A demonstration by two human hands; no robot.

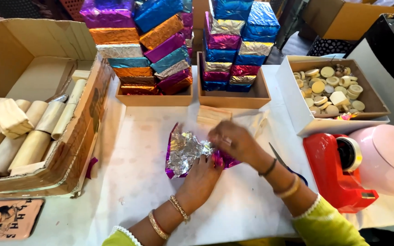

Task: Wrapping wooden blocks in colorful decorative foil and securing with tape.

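White tabletop [233, 200] carries open cardboard trays of bright foil-wrapped blocks [169, 50] at the back, within easy reach. At its centre lies a crinkled sheet of magenta-backed silver foil [185, 152], half folded over a block. The left hand [201, 175] presses down on the sheet's near edge, seemingly to keep it from shifting, while the right hand [233, 141], fingers curled narrow, pinches the foil's right side. A red tape dispenser [338, 168] stands just right.

Your right hand [231, 139] blurred, block under the foil sheet [185, 152] hidden by your hands, pink lidded pot [388, 157] cut off at the right edge
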